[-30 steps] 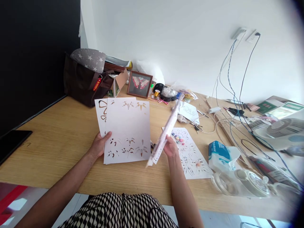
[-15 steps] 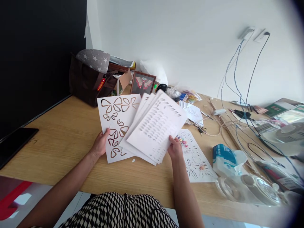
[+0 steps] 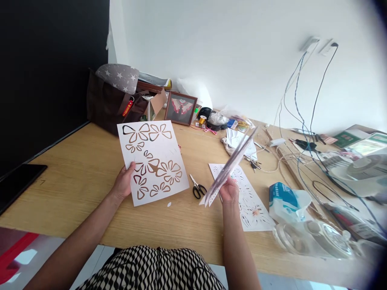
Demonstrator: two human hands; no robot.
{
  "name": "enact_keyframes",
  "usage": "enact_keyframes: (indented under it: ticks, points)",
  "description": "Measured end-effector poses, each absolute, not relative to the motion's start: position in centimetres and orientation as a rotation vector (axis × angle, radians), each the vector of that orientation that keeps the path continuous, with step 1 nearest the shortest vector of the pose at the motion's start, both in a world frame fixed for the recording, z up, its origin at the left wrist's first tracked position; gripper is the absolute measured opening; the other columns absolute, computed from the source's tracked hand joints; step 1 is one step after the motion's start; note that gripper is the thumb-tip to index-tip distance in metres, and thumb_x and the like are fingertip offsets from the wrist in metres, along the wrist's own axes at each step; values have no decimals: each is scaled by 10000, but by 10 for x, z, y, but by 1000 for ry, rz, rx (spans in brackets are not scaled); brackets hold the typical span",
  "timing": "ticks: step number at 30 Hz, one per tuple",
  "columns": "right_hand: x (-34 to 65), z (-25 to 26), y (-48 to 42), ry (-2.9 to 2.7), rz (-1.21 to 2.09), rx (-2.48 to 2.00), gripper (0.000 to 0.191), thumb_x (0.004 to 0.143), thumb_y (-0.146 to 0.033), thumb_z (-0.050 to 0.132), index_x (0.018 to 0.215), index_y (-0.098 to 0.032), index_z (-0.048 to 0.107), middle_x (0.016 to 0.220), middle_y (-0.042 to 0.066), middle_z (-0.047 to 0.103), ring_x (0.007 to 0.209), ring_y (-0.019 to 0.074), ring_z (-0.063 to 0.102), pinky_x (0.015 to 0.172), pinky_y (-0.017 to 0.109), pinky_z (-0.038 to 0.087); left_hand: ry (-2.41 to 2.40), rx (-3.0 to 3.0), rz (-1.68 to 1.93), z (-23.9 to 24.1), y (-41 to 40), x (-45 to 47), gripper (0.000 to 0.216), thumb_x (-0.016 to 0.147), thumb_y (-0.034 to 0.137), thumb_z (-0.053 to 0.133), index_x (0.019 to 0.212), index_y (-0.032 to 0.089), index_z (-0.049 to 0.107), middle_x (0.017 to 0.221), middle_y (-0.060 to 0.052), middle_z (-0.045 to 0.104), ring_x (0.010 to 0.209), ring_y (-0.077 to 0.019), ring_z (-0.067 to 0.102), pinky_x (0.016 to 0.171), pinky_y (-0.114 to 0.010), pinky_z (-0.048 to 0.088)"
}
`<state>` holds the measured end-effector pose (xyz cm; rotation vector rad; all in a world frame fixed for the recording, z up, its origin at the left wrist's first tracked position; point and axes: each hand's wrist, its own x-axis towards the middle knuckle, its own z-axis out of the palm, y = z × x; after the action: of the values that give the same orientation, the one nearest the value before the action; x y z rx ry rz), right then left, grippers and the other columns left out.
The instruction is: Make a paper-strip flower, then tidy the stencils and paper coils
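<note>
My left hand (image 3: 124, 181) is closed on the left edge of a white stencil sheet (image 3: 165, 151) with flower and petal shapes cut out of it, raised above the table. On the other side, my right hand (image 3: 229, 190) grips a stack of white sheets (image 3: 226, 171), tipped up so that mostly its edges face me. Between the two hands, black-handled scissors (image 3: 198, 188) lie on the wood. Partly behind my right hand rests another cut-out sheet (image 3: 252, 207) on the table. A small white paper scrap (image 3: 169, 204) lies below the stencil sheet.
A brown bag (image 3: 110, 100) and a framed butterfly picture (image 3: 181, 106) stand at the back of the table (image 3: 81, 177). To the right are a tissue pack (image 3: 282, 199), a clear plastic container (image 3: 320, 239) and tangled cables (image 3: 299, 161). A dark flat device (image 3: 22, 183) lies at the left edge.
My right hand has turned the stack upright and drawn it away from the stencil sheet. The scissors and the whole stencil pattern now show. The left hand has barely moved.
</note>
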<state>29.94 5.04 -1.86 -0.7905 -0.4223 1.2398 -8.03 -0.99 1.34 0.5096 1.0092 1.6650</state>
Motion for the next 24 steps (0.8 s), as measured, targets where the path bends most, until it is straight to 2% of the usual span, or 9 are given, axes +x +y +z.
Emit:
enact_keyframes:
  ticks: [5,12,19,24]
  points:
    - [295,-20,53,-321,1259,-814,131,807,-100,593,886,-184,656,821,-5,745,819,114,711,806,214,583,989,516,1643,14,-10,-80,577,594,451,833,1055,148,663,976,-102,745,994,-319,677,846,-442,572]
    - [293,-27,55,-352,1277,-831,148,822,-143,589,938,-190,668,855,11,751,907,140,706,877,262,571,975,506,1637,17,-11,-79,561,551,456,854,992,160,675,980,-96,745,1010,-330,670,845,-445,573]
    - [272,-18,46,-502,1327,-808,116,751,-184,681,866,-188,667,875,15,750,863,151,706,837,264,577,1020,532,1590,17,-12,-79,556,569,475,836,998,163,666,945,-87,750,964,-314,688,822,-433,579]
    - [234,-8,32,-709,1433,-836,312,647,-290,796,913,-197,661,917,54,745,922,230,689,849,370,573,1048,584,1415,14,-17,-74,616,558,554,810,1009,159,671,937,-97,750,910,-328,700,799,-453,579]
